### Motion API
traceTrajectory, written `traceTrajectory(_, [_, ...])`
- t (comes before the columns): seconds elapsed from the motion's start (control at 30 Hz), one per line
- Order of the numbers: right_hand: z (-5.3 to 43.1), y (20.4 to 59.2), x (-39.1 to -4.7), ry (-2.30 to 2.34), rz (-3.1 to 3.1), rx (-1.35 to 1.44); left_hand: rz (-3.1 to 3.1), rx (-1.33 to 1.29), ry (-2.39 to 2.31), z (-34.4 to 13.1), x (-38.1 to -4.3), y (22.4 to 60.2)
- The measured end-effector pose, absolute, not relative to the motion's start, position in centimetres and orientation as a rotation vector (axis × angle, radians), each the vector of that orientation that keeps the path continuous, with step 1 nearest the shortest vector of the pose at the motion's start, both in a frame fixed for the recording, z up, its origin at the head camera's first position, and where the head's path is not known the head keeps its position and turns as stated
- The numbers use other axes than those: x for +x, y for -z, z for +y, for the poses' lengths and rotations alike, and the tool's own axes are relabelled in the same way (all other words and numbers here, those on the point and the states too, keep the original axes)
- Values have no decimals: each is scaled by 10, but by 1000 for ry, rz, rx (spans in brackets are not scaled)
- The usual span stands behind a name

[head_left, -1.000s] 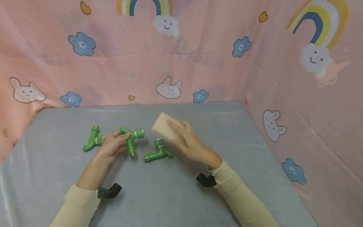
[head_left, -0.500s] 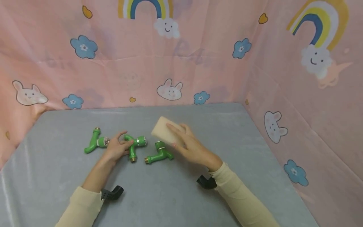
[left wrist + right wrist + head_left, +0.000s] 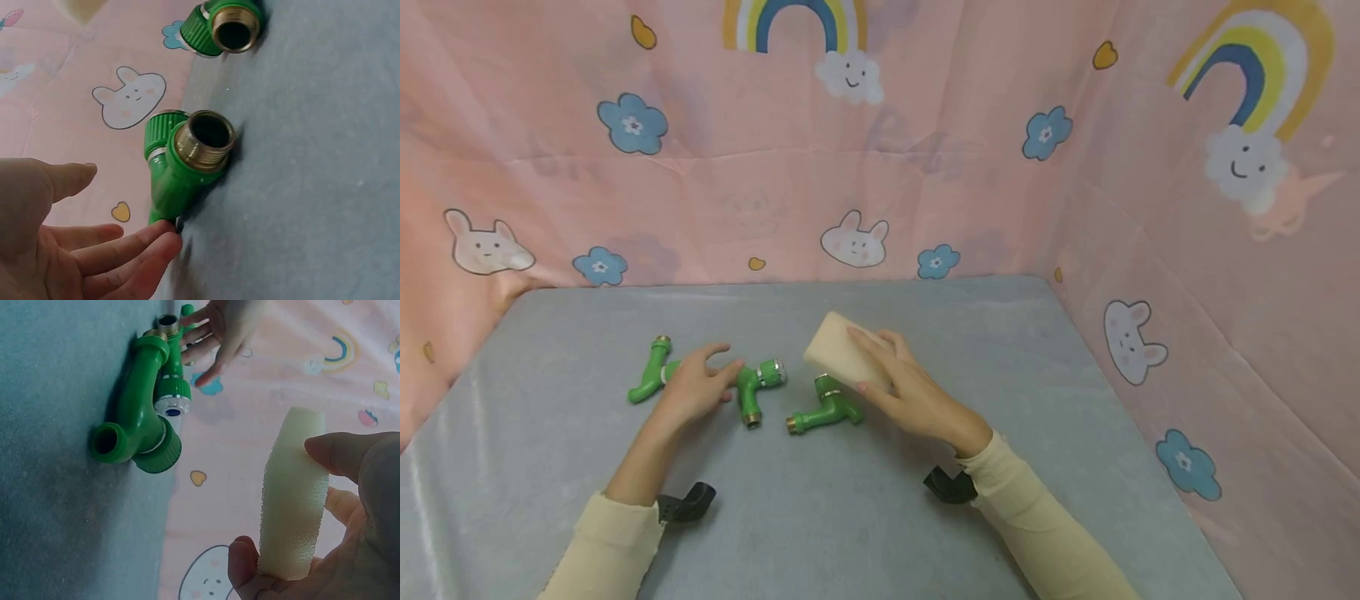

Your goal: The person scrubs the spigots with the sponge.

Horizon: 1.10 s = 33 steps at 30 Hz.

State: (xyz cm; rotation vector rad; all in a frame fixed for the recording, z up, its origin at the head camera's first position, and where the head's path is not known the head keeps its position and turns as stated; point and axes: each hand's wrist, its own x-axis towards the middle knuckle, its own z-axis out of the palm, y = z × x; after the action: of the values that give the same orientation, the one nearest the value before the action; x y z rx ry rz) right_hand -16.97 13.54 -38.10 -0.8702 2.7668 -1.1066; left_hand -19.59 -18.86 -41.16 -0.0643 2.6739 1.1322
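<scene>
My right hand pinches a cream-coloured sponge, held tilted above the table. In the right wrist view the sponge sits between the thumb and the fingers. Below and left of it lies a green tap with a brass threaded end. A second green tap lies in the middle, beside my left hand. The left wrist view has that hand's thumb well apart and its fingertips at the spout end of this tap. A third tap lies further left, its knob partly hidden by the left hand.
The taps lie in a loose row on a grey cloth-covered table. Pink printed curtains hang behind and along the right side. A black curved piece sits at each wrist.
My left hand lowered the middle tap onto the table and let go, its fingers spreading and drawing slightly left. The right hand keeps the sponge almost still.
</scene>
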Motion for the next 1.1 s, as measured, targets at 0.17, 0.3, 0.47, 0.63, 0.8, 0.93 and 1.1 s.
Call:
traceTrajectory(0.17, [135, 380, -171, 1101, 2765, -870, 2774, -93, -1077, -195, -196, 405])
traceTrajectory(0.3, [135, 379, -172, 1106, 2762, -883, 2960, -226, -1091, -204, -195, 400])
traceTrajectory(0.47, [136, 381, -171, 1109, 2745, -867, 3095, -393, -1124, -219, -194, 399])
traceTrajectory(0.63, [136, 382, -171, 1113, 2729, -845, 3063, -412, -1049, -235, -193, 401])
traceTrajectory(0.8, [135, 383, -173, 1122, 2732, -853, 3009, -396, -896, -247, -194, 402])
traceTrajectory(0.93, [135, 384, -173, 1121, 2730, -863, 2945, -409, -754, -256, -193, 406])
traceTrajectory(1.1, [138, 383, -172, 1137, 2720, -851, 2873, -377, -625, -264, -193, 411])
